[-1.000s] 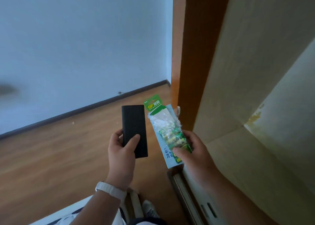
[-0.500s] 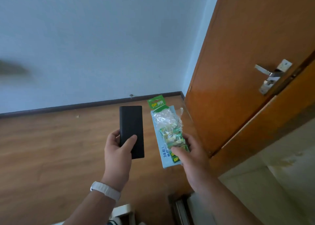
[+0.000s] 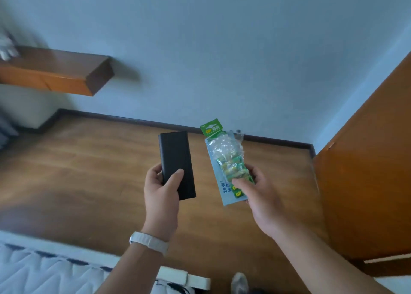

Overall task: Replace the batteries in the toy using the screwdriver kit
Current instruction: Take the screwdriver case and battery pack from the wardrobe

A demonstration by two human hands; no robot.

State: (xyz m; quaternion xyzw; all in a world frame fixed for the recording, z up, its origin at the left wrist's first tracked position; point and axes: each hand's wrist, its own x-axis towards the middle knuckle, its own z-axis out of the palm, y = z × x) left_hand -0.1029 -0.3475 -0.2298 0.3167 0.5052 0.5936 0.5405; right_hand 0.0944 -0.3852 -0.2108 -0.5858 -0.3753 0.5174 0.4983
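Left hand [image 3: 160,193]: clasps black case [image 3: 176,165], thumb across its front. Right hand [image 3: 260,195]: pinches battery pack [image 3: 226,160] at its lower end.

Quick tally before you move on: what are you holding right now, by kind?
Black flat case: 1, gripped in the left hand
Battery pack: 1, pinched in the right hand; the cells inside are too blurred to count
Total: 2 things in hand

Black case [image 3: 175,162], green-and-pale-blue battery pack [image 3: 224,160], white wristband [image 3: 149,241], brown wood-grain floor [image 3: 89,171].
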